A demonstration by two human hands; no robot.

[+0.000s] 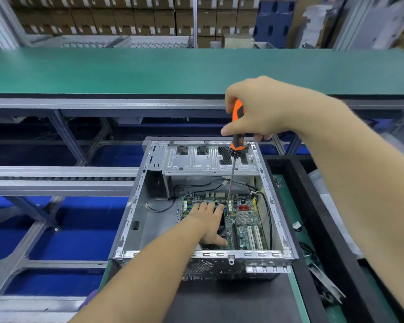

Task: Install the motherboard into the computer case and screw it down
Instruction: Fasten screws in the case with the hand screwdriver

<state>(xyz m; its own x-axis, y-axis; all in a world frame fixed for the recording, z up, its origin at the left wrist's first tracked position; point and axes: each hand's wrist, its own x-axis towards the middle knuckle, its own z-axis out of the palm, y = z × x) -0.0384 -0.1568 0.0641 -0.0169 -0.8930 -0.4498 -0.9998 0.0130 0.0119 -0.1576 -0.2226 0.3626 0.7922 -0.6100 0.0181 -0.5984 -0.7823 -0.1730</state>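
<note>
The green motherboard [240, 217] is seen lying flat on the floor of the open computer case [149, 220], which stands on the dark worktop [231, 301]. The board is pressed down by the left hand [210, 222], its fingers laid straight and flat. An orange-and-black screwdriver [237, 129] is gripped near its handle top by the curled fingers of the right hand [261, 110], and its long shaft is angled down to the board beside the left fingertips. The shaft would best be kept square to the screw and turned with steady downward pressure, so that slipping onto nearby components is avoided. White expansion slots, red connectors and a silver heatsink are carried on the board.
</note>
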